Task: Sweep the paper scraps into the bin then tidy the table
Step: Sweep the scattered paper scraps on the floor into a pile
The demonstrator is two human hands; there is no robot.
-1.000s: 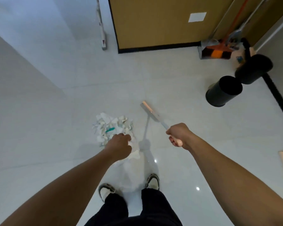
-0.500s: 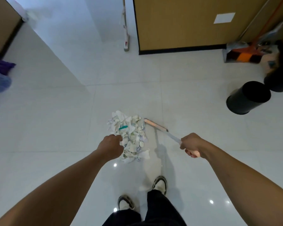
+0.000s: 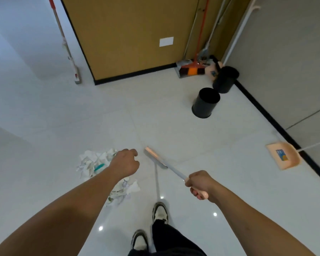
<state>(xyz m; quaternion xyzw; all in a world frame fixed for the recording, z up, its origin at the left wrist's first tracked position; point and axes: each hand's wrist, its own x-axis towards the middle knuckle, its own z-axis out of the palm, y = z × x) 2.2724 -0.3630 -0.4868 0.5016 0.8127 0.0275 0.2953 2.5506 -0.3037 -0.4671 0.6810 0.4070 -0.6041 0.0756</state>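
A heap of white paper scraps (image 3: 92, 163) with a teal piece in it lies on the pale tiled floor, partly hidden under my left forearm. My left hand (image 3: 125, 163) hovers over the heap with curled fingers and holds nothing. My right hand (image 3: 199, 183) grips the pink handle of a small broom (image 3: 155, 157), whose head rests on the floor just right of the heap. Two black bins (image 3: 205, 103) stand at the far right. A pink dustpan (image 3: 283, 157) lies by the right wall.
My shoes (image 3: 160, 212) stand just behind the heap. An orange broom and grey dustpan (image 3: 189, 70) lean in the far corner beside a brown door. A red-handled mop (image 3: 69, 52) leans on the left wall. Black skirting runs along the right wall.
The view has swung right, bringing the pink dustpan and both bins into sight. My left hand has moved a little right over the heap. The broom head stays right of the scraps.
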